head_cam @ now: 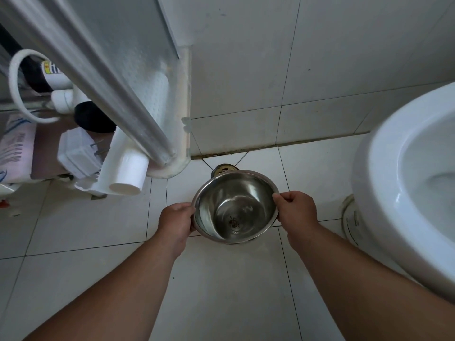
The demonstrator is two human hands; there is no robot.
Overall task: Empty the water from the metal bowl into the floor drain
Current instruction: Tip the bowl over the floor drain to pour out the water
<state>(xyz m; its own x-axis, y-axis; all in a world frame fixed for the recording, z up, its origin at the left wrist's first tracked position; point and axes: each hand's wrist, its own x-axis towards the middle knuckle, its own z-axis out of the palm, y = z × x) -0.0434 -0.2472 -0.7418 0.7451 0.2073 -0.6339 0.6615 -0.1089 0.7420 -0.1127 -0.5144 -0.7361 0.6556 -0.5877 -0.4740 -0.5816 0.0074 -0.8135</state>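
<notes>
While both hands, left hand [177,219] and right hand [296,210], clasp its rim, the metal bowl [235,206] hangs near the floor drain [222,169].

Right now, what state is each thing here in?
Bowl: held above the floor, tipped, dark specks at the bottom; water level unclear.
Left hand: gripping the bowl's left rim.
Right hand: gripping the bowl's right rim.
Drain: mostly hidden behind the bowl.
Toilet: open.
Pipe: lying loose, open-ended.
</notes>
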